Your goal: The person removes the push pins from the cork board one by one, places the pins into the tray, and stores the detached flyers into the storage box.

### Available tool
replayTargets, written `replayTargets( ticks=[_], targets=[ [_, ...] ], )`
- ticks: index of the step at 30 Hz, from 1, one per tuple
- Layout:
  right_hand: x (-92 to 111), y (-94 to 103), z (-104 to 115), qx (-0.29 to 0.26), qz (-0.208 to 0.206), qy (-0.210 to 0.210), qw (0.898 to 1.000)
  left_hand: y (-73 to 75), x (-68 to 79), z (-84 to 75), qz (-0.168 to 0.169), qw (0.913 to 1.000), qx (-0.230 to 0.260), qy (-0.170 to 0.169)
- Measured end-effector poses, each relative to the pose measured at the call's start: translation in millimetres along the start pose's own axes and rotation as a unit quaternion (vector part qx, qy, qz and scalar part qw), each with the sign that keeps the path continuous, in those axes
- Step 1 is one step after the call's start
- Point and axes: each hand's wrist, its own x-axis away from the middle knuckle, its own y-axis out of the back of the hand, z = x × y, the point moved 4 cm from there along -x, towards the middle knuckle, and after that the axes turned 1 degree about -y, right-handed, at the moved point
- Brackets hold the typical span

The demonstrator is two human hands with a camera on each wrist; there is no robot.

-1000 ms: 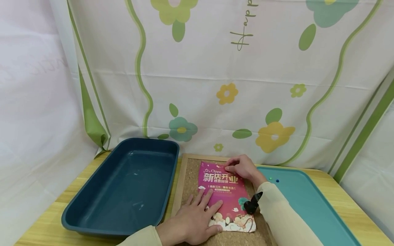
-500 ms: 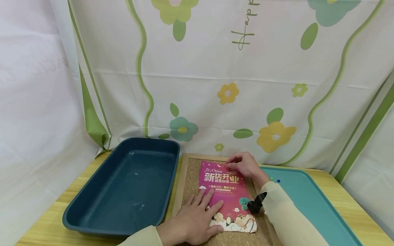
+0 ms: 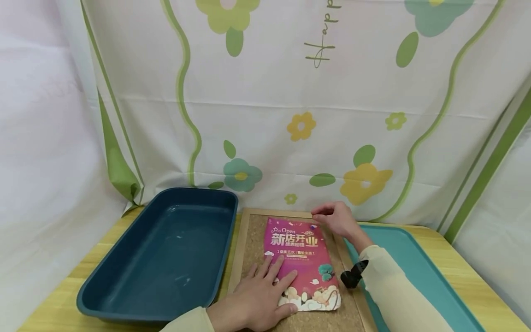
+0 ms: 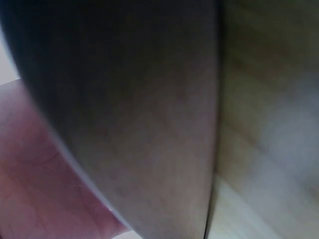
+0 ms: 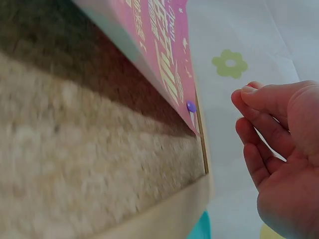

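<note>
A pink-purple flyer with large Chinese lettering lies on a wood-framed cork board. My left hand rests flat on its lower left part, fingers spread. A blue-purple pushpin stands in the flyer's top right corner. In the right wrist view the flyer's side edge lifts off the cork, casting a shadow. My right hand hovers by the board's top right, just beyond the pin. Its thumb and index fingertips meet with nothing seen between them, and the other fingers are loosely bent. The left wrist view is mostly blocked and blurred.
A deep dark-blue tub stands left of the board. To the right lies a shallow teal tray, partly under my right forearm. Wooden tabletop shows around them. A flower-printed curtain hangs close behind the board.
My right hand has let go of the pushpin at the flyer's top right corner and moved up and right, uncovering it. My left hand stays pressed on the flyer.
</note>
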Motion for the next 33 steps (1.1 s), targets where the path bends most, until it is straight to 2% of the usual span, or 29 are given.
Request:
replayTargets(
  ticks=[17,27,33],
  targets=[
    [13,26.9,-22,0.018,-0.004,-0.003,1.000,-1.7,0.0,-0.9,0.003,1.0000,0.000,0.003],
    [22,49.2,-40,0.018,-0.023,-0.007,1.000,-1.3,-1.0,0.3,-0.005,1.0000,0.004,-0.006],
    [28,61.0,-52,0.045,-0.030,-0.014,0.998,1.6,0.3,-1.1,-0.003,1.0000,-0.005,-0.007]
  ],
)
